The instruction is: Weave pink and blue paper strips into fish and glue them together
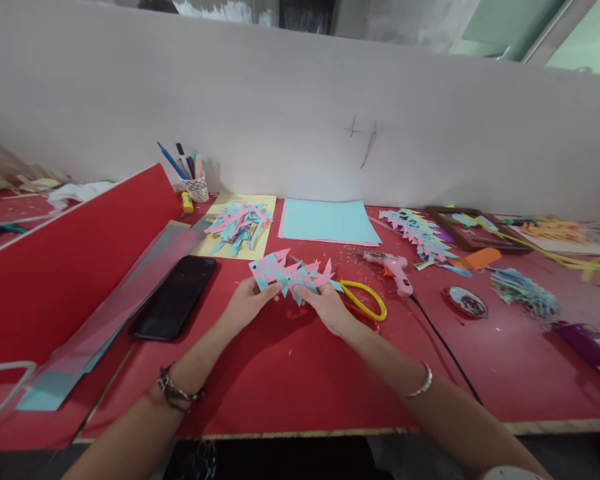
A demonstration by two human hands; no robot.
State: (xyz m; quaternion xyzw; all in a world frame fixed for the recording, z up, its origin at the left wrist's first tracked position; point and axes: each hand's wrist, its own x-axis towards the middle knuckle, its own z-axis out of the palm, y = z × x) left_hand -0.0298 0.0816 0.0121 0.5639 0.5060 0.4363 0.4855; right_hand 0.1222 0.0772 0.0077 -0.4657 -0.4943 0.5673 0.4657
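Observation:
A woven paper fish (pixel 270 268) in pink and blue checks is held between my two hands above the red table. It has a small dark eye at its left end and pointed strips along its top and right end. My left hand (pixel 246 303) pinches its left lower edge, thumb in front. My right hand (pixel 329 308) is closed on its right part, also with the thumb in front. A second eye-like dot shows near the middle, so I cannot tell whether two pieces overlap. Yellow-handled scissors (pixel 367 293) lie just right of my right hand, partly hidden.
A pink glue gun (pixel 393 267) lies at the right, its black cord running forward. A black phone (pixel 175 297) is at the left. Behind are cut strips (pixel 240 223), blue sheets (pixel 325 220), a pen cup (pixel 197 188) and several woven paper pieces (pixel 417 233).

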